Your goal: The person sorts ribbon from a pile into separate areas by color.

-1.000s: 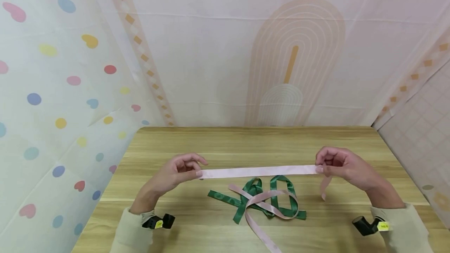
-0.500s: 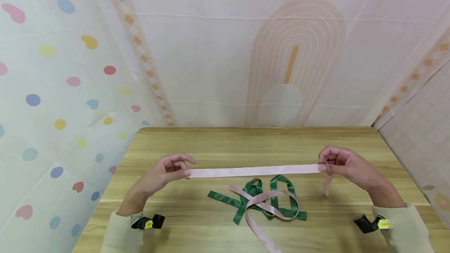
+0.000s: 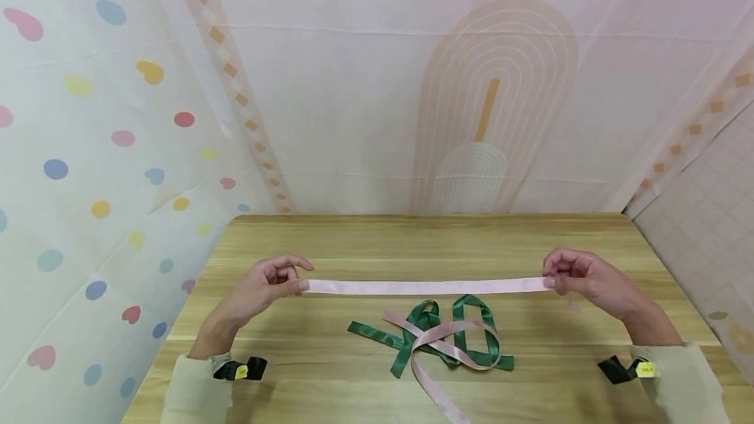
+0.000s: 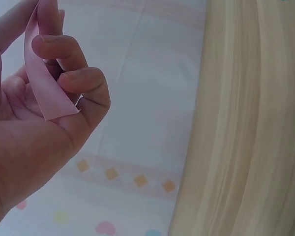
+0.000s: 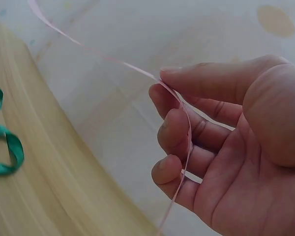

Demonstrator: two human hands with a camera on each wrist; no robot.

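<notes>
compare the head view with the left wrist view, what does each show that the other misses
Only the head view shows the right hand pinching the other end of the pink ribbon, which is stretched level above the table, and the tangled green ribbon crossed by a second pink ribbon. Only the left wrist view shows the ribbon's cut end lying across the palm. Both show the left hand pinching the ribbon.

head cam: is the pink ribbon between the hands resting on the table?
No: the pink ribbon is stretched taut in the air between the left hand and the right hand, above the green ribbon on the table.
</notes>
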